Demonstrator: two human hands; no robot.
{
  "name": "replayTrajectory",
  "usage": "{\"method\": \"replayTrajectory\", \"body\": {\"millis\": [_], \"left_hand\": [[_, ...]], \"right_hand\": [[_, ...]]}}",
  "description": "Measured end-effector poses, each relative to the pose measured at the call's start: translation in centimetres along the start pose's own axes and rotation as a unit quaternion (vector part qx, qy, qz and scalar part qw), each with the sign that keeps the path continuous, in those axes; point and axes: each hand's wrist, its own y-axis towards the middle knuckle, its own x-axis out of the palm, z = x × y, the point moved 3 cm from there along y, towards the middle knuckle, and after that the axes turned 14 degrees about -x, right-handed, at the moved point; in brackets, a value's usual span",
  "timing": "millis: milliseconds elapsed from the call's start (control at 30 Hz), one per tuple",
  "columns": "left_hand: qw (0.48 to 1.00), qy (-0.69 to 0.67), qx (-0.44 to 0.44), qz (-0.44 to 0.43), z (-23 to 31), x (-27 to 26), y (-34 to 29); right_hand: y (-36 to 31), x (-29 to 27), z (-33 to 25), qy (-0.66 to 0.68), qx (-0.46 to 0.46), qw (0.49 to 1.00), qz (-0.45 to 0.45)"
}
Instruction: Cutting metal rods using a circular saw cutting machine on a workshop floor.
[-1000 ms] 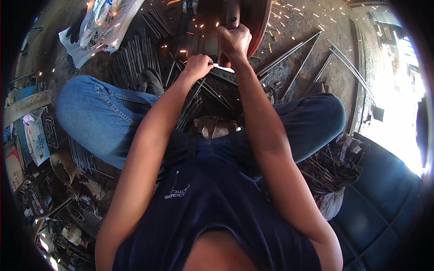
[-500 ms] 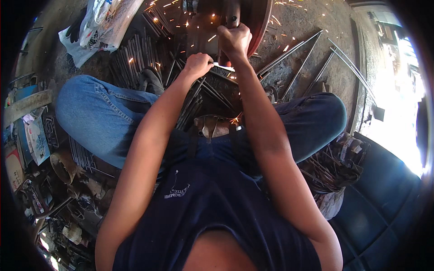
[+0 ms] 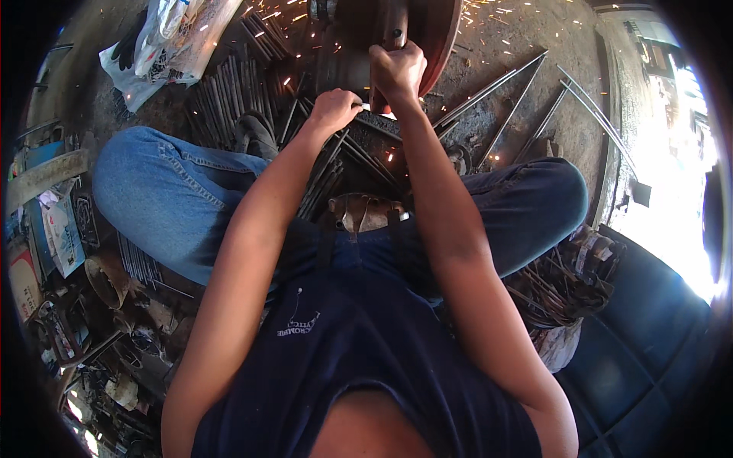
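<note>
At the top middle stands a cut-off saw with a dark round guard (image 3: 347,53) and a reddish rim (image 3: 450,47). My right hand (image 3: 398,69) is closed around the saw's metal handle bar (image 3: 395,21). Just to the left and lower, my left hand (image 3: 333,111) is closed, pinching the end of a thin metal rod (image 3: 366,107) whose bright length runs right beneath the saw. My right hand and the guard hide the rod's far part and the cutting point. Sparks (image 3: 500,11) scatter around the saw, mostly beyond it and to the upper right.
Many dark metal rods (image 3: 229,95) lie on the floor at left, with longer bars (image 3: 489,88) at right. A plastic bag (image 3: 183,46) sits at upper left. Scrap wire (image 3: 569,282) lies near my right knee, beside a dark padded seat (image 3: 634,343). Clutter (image 3: 114,328) fills the lower left.
Both hands stay almost in place on the handle and the rod. The sparks have shifted; fewer show near my hands and more at the upper right.
</note>
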Motion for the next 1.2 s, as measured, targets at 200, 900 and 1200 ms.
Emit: {"method": "replayTrajectory", "body": {"millis": [200,900,1200], "left_hand": [[0.904,0.174,-0.197,-0.336,-1.0,-4.7,1.3],[0.975,-0.085,-0.180,-0.093,-4.7,-7.8,1.1],[0.964,-0.087,-0.218,-0.125,-5.2,-7.9,1.2]], "right_hand": [[-0.8,0.5,0.8,-0.034,-0.027,0.998,-0.037],[14.0,-2.1,-7.3,0.121,0.076,0.977,-0.155],[21.5,-2.2,-12.1,-0.024,0.020,0.980,-0.194]]}}
